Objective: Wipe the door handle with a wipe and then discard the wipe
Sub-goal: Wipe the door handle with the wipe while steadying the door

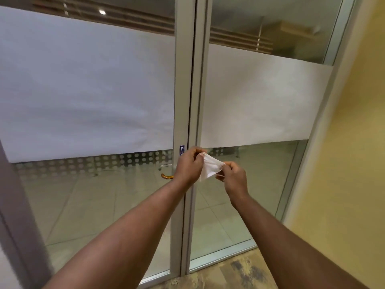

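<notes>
A white wipe (209, 167) is stretched between both my hands in front of the glass double door. My left hand (188, 166) pinches its upper left edge and my right hand (232, 176) pinches its right corner. The brass door handle (166, 176) sticks out to the left from the metal door frame (179, 105), just left of my left wrist. Most of the handle is hidden behind my left hand.
A blue sign (182, 150) is stuck on the frame above the handle. White paper covers the middle of both glass panes. A yellow wall (343, 163) stands close on the right. Patterned floor (233, 272) lies below the doors.
</notes>
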Available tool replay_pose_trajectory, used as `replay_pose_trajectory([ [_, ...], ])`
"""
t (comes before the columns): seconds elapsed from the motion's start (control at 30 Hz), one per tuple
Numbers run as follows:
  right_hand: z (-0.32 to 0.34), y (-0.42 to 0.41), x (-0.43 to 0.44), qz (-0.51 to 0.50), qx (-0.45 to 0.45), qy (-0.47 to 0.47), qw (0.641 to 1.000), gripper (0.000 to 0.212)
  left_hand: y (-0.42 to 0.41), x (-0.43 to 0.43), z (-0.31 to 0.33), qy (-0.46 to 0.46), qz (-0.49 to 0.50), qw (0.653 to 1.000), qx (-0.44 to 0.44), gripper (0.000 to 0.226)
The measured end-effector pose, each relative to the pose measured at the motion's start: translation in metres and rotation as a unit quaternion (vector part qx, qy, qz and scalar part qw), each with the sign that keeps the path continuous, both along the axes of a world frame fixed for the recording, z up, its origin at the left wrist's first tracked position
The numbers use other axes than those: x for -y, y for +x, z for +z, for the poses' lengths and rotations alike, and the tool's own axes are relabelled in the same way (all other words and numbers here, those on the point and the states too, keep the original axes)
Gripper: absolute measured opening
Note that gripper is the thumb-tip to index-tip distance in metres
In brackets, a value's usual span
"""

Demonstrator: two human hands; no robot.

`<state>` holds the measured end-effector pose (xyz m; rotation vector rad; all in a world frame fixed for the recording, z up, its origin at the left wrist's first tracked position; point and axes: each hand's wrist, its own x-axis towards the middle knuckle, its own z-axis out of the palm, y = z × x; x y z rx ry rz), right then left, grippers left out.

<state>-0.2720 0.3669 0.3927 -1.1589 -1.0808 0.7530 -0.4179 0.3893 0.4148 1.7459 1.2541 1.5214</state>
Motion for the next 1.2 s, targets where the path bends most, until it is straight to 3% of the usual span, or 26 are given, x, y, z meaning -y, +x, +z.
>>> replay_pose_trajectory([
  [0.2, 0.007, -0.025, -0.070, 0.050, -0.165, -0.009, 0.985, 0.021, -0.034, -0.046, -0.011, 0.002, 0.037, 0.992, -0.118, 0.014],
  [0.43, 0.023, -0.043, -0.159, 0.090, -0.234, -0.030, 0.968, 0.025, -0.063, -0.114, -0.013, 0.018, 0.084, 0.958, -0.274, 0.024],
  [0.6, 0.026, -0.042, -0.230, 0.160, -0.170, -0.087, 0.968, 0.014, -0.077, -0.176, 0.004, 0.050, 0.159, 0.939, -0.302, 0.026],
  [0.83, 0.013, -0.043, -0.298, 0.341, 0.011, -0.120, 0.932, 0.076, -0.075, -0.241, 0.008, 0.116, 0.214, 0.901, -0.359, 0.020],
  [0.9, 0.008, -0.046, -0.311, 0.362, 0.013, -0.122, 0.924, 0.067, -0.077, -0.255, 0.002, 0.120, 0.221, 0.891, -0.379, 0.024],
  [1.1, -0.006, -0.050, -0.345, 0.359, -0.092, -0.125, 0.920, 0.029, -0.093, -0.284, -0.015, 0.099, 0.240, 0.883, -0.391, 0.031],
  [1.2, -0.019, -0.055, -0.355, 0.333, -0.132, -0.115, 0.927, 0.012, -0.112, -0.296, -0.024, 0.140, 0.256, 0.855, -0.429, 0.037],
])
